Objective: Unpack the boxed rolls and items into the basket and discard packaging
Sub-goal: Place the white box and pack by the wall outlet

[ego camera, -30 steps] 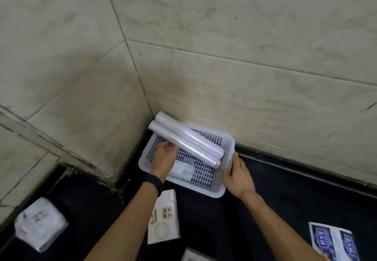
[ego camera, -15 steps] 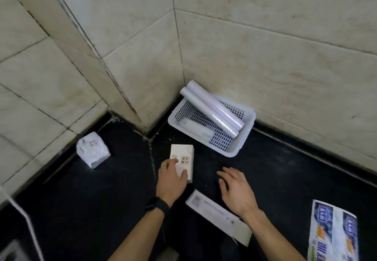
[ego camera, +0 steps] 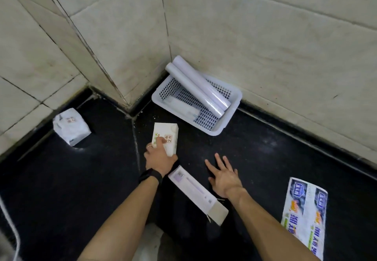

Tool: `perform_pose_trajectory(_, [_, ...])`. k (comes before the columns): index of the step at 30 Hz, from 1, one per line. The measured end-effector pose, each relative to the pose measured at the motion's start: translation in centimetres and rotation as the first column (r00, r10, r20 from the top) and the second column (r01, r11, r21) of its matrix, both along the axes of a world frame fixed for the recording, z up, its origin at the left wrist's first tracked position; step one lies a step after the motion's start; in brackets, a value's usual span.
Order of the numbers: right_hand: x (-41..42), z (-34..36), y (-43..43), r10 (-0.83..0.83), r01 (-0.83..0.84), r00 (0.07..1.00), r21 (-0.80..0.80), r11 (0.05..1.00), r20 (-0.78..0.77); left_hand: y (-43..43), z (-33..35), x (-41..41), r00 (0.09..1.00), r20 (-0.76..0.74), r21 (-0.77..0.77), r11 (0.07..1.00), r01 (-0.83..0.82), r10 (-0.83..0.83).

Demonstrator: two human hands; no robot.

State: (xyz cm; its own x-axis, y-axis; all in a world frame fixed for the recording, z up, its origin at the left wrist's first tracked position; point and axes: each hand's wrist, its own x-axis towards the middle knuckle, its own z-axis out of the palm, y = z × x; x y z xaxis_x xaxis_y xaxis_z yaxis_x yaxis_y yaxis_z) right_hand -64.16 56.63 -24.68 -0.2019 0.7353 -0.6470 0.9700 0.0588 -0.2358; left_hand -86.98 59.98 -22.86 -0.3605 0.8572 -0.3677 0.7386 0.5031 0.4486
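A white perforated basket [ego camera: 228, 126] stands in the corner against the tiled wall. Two pale rolls [ego camera: 202, 89] lean across it, their far ends resting on the back rim, and a small white tube-like item [ego camera: 183, 107] lies on its bottom. On the black floor in front of the basket lies a small white box [ego camera: 168, 136]; my left hand [ego camera: 159, 156] grips its near end. My right hand [ego camera: 224, 177] hovers open, fingers spread, just right of a long flat white box [ego camera: 195, 193] with an open end flap.
A white wrapped pack [ego camera: 70, 127] sits by the left wall. A printed blue-and-white packaging sheet [ego camera: 306, 216] lies at the right. Something white [ego camera: 149, 242] shows between my forearms. A white cable [ego camera: 10, 224] runs along the lower left edge. Dark floor lies between these.
Both hands left the basket and came down to the floor. My left hand has closed on the small white box; my right hand has spread open beside the long box.
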Motion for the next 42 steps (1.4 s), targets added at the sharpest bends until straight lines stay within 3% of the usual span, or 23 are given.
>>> perform_pose_trajectory(3, [-0.1, 0.9, 1.0, -0.048, 0.045, 0.998, -0.073, 0.996, -0.034, -0.3, 1.4, -1.3, 0.989, 0.104, 0.040, 0.994, -0.105, 0.101])
perform_pose_trajectory(6, [-1.1, 3.4, 2.6, -0.221, 0.201, 0.959, -0.123, 0.972, -0.179, -2.2, 3.3, -3.0, 0.974, 0.180, 0.133, 0.977, -0.165, 0.140])
perform_pose_trajectory(9, [-4.7, 6.8, 3.3, -0.404, 0.390, 0.800, -0.129, 0.912, -0.443, -4.5, 4.8, -5.0, 0.954, 0.248, 0.216, 0.950, -0.225, 0.169])
perform_pose_trajectory(11, [-8.7, 8.8, 3.5, -0.452, 0.411, 0.673, -0.212, 0.886, -0.585, -5.7, 5.5, -6.5, 0.939, 0.273, 0.254, 0.926, -0.281, 0.210])
perform_pose_trajectory(13, [-13.5, 10.3, 3.6, -0.528, 0.367, 0.551, -0.381, 0.849, -0.646, -6.8, 6.1, -8.1, 0.938, 0.274, 0.294, 0.910, -0.294, 0.214])
perform_pose_trajectory(15, [-17.9, 11.1, 3.7, -0.594, 0.326, 0.487, -0.497, 0.804, -0.641, -7.8, 6.6, -9.9, 0.949, 0.257, 0.323, 0.909, -0.265, 0.185])
perform_pose_trajectory(22, [-27.3, 9.3, 3.9, -0.595, 0.277, 0.460, -0.531, 0.801, -0.659, -8.8, 5.9, -18.4, 0.950, 0.296, 0.308, 0.931, -0.195, 0.101])
perform_pose_trajectory(26, [-30.5, 7.3, 5.6, -0.624, 0.341, 0.444, -0.523, 0.782, -0.644, -7.5, 4.6, -23.0, 0.924, 0.377, 0.253, 0.953, -0.164, 0.059])
perform_pose_trajectory(29, [-32.3, 5.6, 7.5, -0.605, 0.409, 0.477, -0.448, 0.795, -0.638, -5.2, 2.8, -26.5, 0.958, 0.279, 0.226, 0.965, -0.135, 0.069])
perform_pose_trajectory(34, [-35.2, 3.7, 11.6, -0.595, 0.482, 0.525, -0.364, 0.797, -0.609, -0.7, 1.0, -31.7, 0.976, -0.027, 0.141, 0.968, -0.209, 0.215])
perform_pose_trajectory(37, [-37.7, 3.6, 14.4, -0.569, 0.496, 0.564, -0.306, 0.813, -0.598, 1.1, 0.3, -34.1, 0.974, -0.167, 0.031, 0.988, -0.149, 0.152])
perform_pose_trajectory(42, [-41.7, 3.4, 18.5, -0.384, 0.406, 0.729, -0.094, 0.909, -0.567, 2.2, -0.9, -36.7, 0.949, -0.316, -0.064, 0.998, -0.020, -0.001])
